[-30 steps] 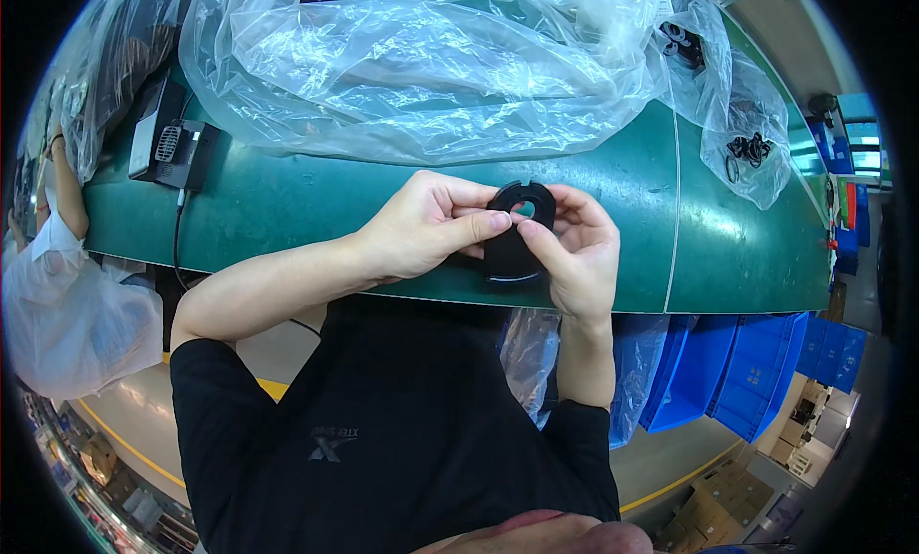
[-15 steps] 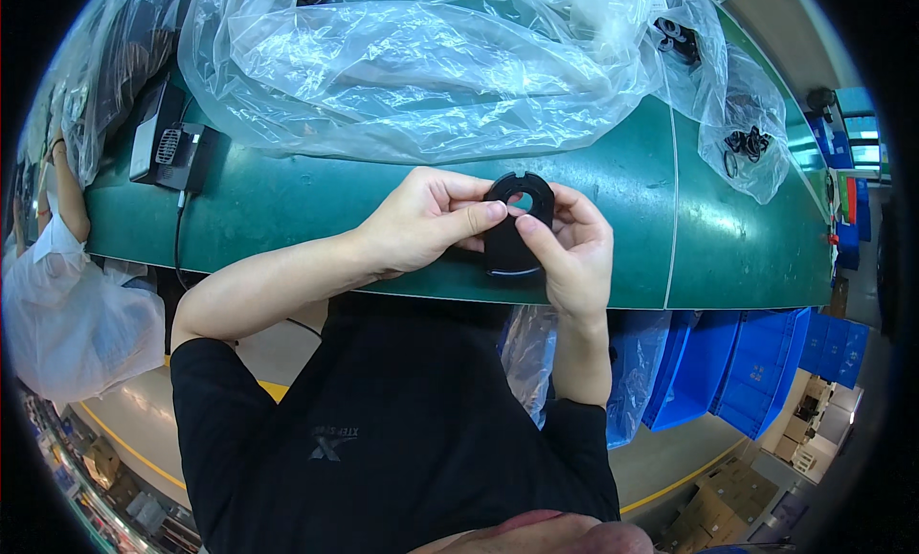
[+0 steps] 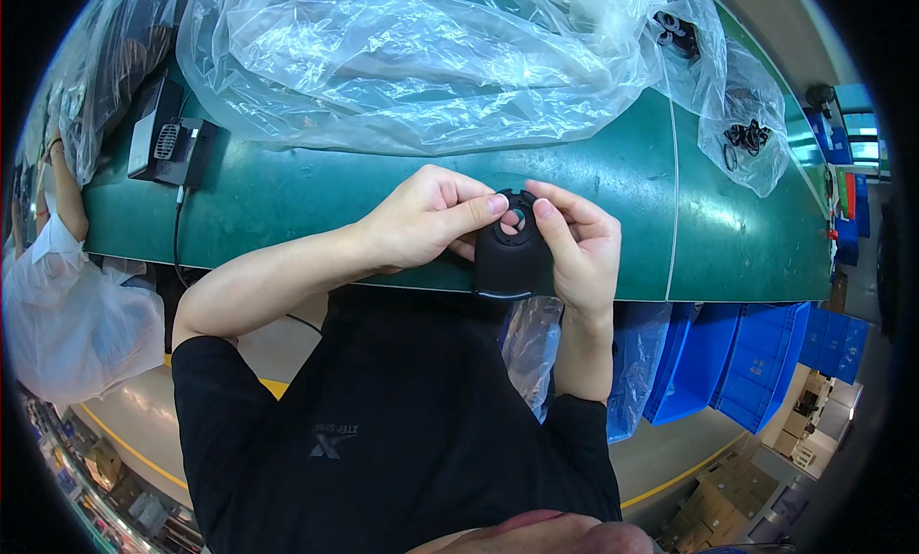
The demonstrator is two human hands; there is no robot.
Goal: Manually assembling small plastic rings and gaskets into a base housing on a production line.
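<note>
Black cover (image 3: 511, 263) is at the near edge of the green table (image 3: 316, 195). I have the left hand (image 3: 421, 224) and right hand (image 3: 586, 252) pinching its top, one each side, maybe so it can't wobble.
</note>
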